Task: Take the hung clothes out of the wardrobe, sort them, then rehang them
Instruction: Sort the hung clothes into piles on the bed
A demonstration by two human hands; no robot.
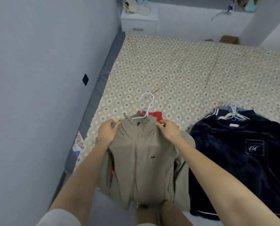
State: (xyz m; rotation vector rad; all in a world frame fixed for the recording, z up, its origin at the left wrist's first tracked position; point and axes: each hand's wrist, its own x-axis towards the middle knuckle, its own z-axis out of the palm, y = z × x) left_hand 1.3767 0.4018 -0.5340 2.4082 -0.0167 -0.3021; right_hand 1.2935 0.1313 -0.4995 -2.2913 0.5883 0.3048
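Khaki jacket (142,160) lies front-up at the near edge of the bed (185,70), its hem hanging off the edge toward the person's legs. Two hands hold it, one at each shoulder just beside the collar. The left hand (107,132) pinches the fabric between thumb and curled fingers on the wall side. The right hand (167,129) pinches it the same way on the other side. Both forearms are bare.

One white hanger (145,108) sits in the jacket's neck, its hook pointing away up the bed. A sliver of teal shows right under that hook. One red top (155,115) lies beneath the jacket, showing past the collar and again at the jacket's left edge.

Just beside the jacket, on the right, a second pile lies on the bed with one navy top (234,157) uppermost, a stitched patch on its chest. Pale hangers (234,113) stick out of its collar, two or perhaps three, since the hooks overlap too closely to count. A strip of lighter blue cloth shows under the navy collar.

The bed cover is beige with a diamond print. A grey wall (38,62) runs along the bed's left side. At the far end stand one white nightstand (139,20) and one brown box (229,39).
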